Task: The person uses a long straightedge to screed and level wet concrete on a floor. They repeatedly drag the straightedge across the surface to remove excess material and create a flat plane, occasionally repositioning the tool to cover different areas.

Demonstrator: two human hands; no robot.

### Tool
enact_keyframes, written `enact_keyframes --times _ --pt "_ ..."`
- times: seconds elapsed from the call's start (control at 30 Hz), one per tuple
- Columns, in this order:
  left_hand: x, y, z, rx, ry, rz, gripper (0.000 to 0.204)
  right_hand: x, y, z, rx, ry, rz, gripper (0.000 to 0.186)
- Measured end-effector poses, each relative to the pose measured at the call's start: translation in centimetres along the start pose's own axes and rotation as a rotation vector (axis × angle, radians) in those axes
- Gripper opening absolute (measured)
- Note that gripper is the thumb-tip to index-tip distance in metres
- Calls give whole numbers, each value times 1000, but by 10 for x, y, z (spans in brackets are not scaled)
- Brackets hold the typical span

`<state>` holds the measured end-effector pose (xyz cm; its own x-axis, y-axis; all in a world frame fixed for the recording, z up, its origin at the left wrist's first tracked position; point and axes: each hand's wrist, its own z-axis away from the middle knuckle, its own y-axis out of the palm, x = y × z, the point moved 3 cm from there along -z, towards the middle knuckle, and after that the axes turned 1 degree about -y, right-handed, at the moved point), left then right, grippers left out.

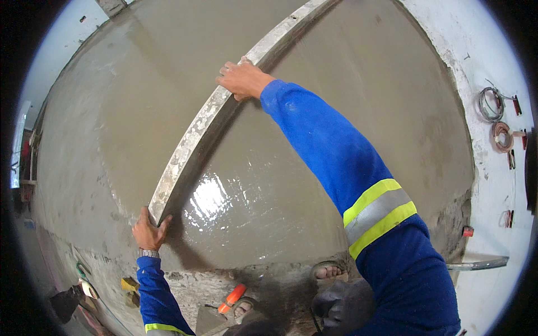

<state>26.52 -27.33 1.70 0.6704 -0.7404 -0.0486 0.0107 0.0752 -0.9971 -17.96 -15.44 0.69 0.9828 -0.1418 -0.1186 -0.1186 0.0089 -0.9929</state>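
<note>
A long, mortar-stained screed bar (190, 136) lies slantwise across the wet cement floor (291, 185), from the lower left to the top edge. My left hand (149, 231) is closed around its near end, with fingers and thumb on either side. Farther along, my right hand (244, 80) grips the bar from above, its fingers over the far side. The bar's far end runs out of view. Smooth, shiny grey-brown cement surrounds the bar, and light reflects off it to the right of my left hand.
An orange-handled trowel (232, 298) lies by my sandalled feet at the floor's near edge. Coiled grey cable (491, 105) and a copper-coloured coil (502, 137) hang along the white right wall. A conduit (479, 264) juts out lower right. A yellow object (130, 284) lies near my left forearm.
</note>
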Motion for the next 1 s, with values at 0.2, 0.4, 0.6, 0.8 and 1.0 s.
enact_keyframes --times 0.2,0.4,0.6,0.8,1.0 --pt "4 5 0 -8 6 -30 63 4 2 -4 -30 17 2 37" --pt "3 7 -2 27 -16 -17 63 3 -3 -3 -4 35 -25 37" --pt "2 11 2 -73 5 -34 61 8 -2 -4 -85 63 -19 35" --pt "9 18 4 -45 -27 24 61 5 -12 1 -51 33 -16 36" --pt "12 18 6 -189 77 11 60 4 -17 2 -47 33 -25 36"
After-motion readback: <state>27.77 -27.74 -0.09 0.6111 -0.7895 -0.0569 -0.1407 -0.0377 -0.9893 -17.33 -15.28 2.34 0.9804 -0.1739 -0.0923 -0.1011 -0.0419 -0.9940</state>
